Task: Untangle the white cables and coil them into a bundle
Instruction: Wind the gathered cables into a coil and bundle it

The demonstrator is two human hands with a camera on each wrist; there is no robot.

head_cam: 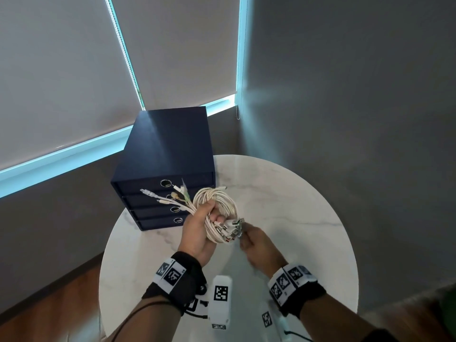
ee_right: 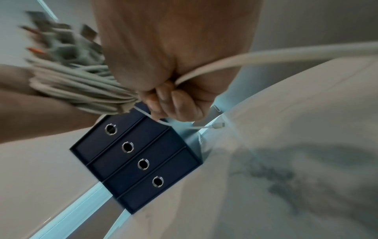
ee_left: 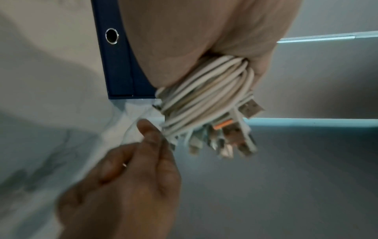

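My left hand (head_cam: 209, 215) grips a coil of white cables (head_cam: 223, 199) above the round marble table (head_cam: 283, 206). Several loose connector ends (head_cam: 167, 196) fan out to the left of that hand. A cluster of USB plugs (head_cam: 232, 229) sticks out of the coil's right side. My right hand (head_cam: 246, 239) is just right of the plugs, fingers curled, pinching a cable at the coil's edge. In the left wrist view the coil (ee_left: 204, 97) sits in my palm and the right hand's thumb and forefinger (ee_left: 155, 142) touch its lower edge. In the right wrist view the curled fingers (ee_right: 169, 103) hold a thin cable ending in a small connector (ee_right: 218, 125).
A dark blue drawer box (head_cam: 167, 149) with several round pulls stands at the table's back left, just behind the coil. Grey walls and window blinds close in behind and to the right. Wooden floor (head_cam: 49, 304) lies below the table's left edge.
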